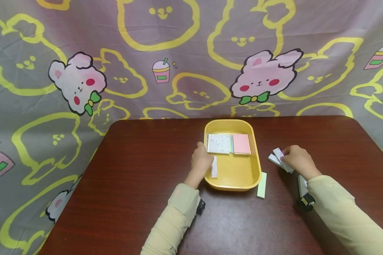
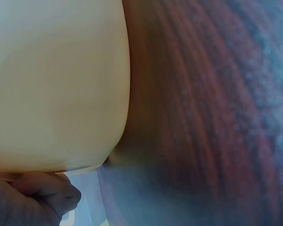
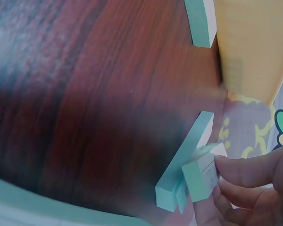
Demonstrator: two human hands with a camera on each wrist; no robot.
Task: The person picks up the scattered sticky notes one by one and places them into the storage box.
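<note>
My left hand [image 1: 202, 161] grips the left rim of a yellow plastic tray [image 1: 236, 171]. In the left wrist view its curled fingers [image 2: 49, 190] are at the tray's edge. Right of the tray, my right hand [image 1: 298, 161] pinches a narrow sticky note pad [image 3: 201, 176] between thumb and fingers. Just beneath that pad lies another narrow pad [image 3: 184, 162], crossing it at an angle. Inside the tray are a white printed pad [image 1: 218, 143], a pink pad [image 1: 241, 143] and a narrow white pad [image 1: 214, 168] close to my left hand.
A pale green narrow pad [image 1: 261, 185] lies against the tray's lower right corner. The dark wooden table [image 1: 140, 170] extends to both sides, with a patterned curtain [image 1: 191, 60] behind. A black device [image 1: 307, 201] sits at my right wrist.
</note>
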